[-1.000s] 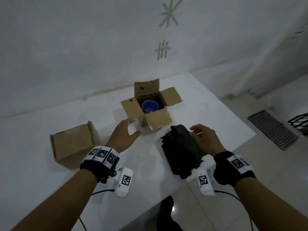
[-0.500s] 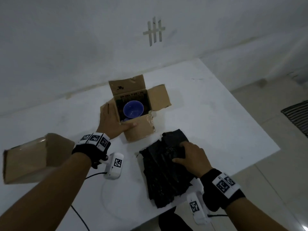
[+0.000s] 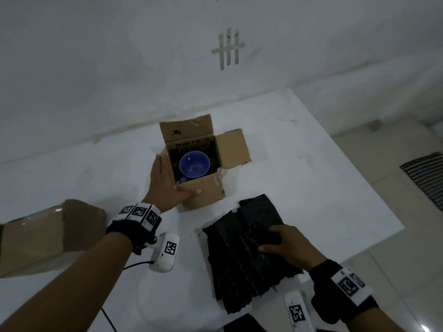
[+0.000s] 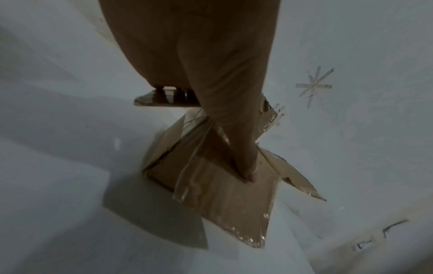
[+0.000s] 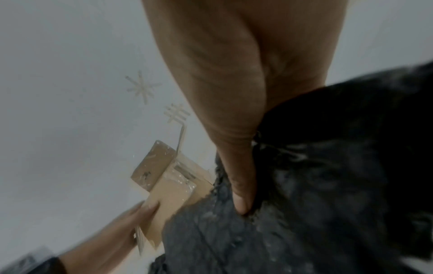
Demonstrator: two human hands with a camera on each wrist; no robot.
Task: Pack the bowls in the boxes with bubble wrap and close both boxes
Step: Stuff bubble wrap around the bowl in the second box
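Head view: the left hand point(image 3: 165, 185) clasps the near-left corner of the open box point(image 3: 201, 195), fingers along the left wall, thumb pressed on the front flap. The right hand point(image 3: 285, 245) rests on the stack of black bubble wrap point(image 3: 242, 250); the right wrist view shows the thumb point(image 5: 241, 185) dug into the top sheets with fingers tucked under a fold, so it pinches the wrap. The blue bowl point(image 3: 194, 167) sits upright inside the open box, apparently on dark padding. A second box point(image 3: 48, 238) lies at the left edge of the tabletop point(image 3: 311, 176), flaps folded.

Risks, as judged:
- Several sheets may lift together, since the layers overlap and cling.
- The stack overhangs the near tabletop edge; a sideways pull could drag the remainder off.
- Thumb pressure on the front flap could tilt the light box and shift the bowl.
- Padding stuffed in unevenly could leave the bowl against a wall.
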